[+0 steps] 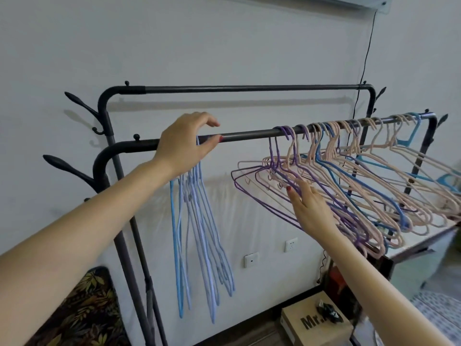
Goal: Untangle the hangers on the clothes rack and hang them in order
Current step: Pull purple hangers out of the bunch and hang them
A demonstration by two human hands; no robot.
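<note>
A bunch of light blue hangers (pixel 199 233) hung from the front rail (pixel 249 135) of the black clothes rack (pixel 104 158), close together and edge-on, directly under the left hand (pixel 185 143). That hand sat over the rail where their hooks met it, thumb and fingers curved either side of the bar; the hooks themselves were hidden behind it, so I could not tell whether it pinched them or only the rail. Further right along the same rail hung a crowded tangle of purple, peach and darker blue hangers (pixel 349 186), crossing one another so that single ones were hard to pick out. The right hand (pixel 310 208) reached into the near end of this tangle with fingers fairly straight, its fingertips touching the purple wires, gripping nothing that I could see. The tangle ran off the right edge. Below stood a cardboard box (pixel 316 320), its lettering partly covered.
</note>
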